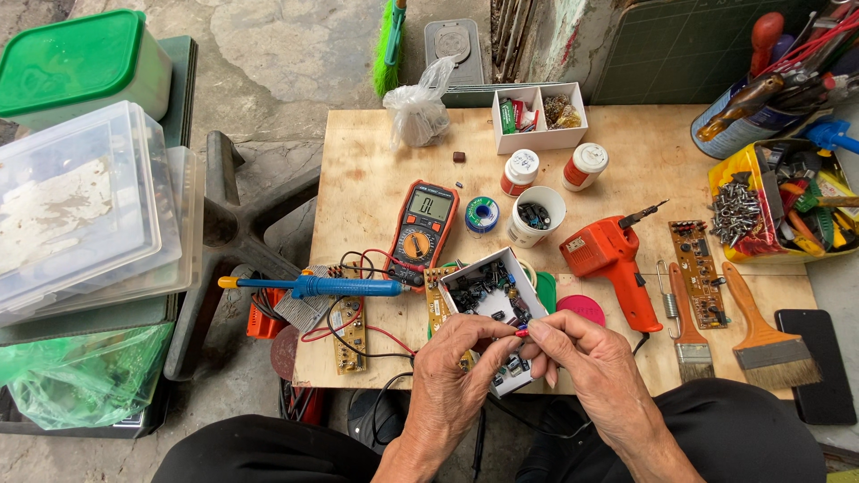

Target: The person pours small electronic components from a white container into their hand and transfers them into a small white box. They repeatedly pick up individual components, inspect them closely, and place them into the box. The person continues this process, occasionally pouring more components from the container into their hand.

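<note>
My left hand [458, 371] and my right hand [586, 362] meet over the near edge of a small wooden table [376, 161]. Together their fingertips pinch a tiny red-tipped electronic part [521, 332]. Just beneath and behind them sits a small white box [490, 291] filled with several dark electronic components. A brown circuit board [436, 304] lies partly under the box on its left.
An orange multimeter [424, 228] with red and black leads, a blue soldering iron [318, 286], an orange solder gun [613, 264], two brushes [765, 340], another circuit board [700, 273], solder spool, white cup, two jars, a yellow parts tray [774, 210]. Plastic bins [85, 206] stand left.
</note>
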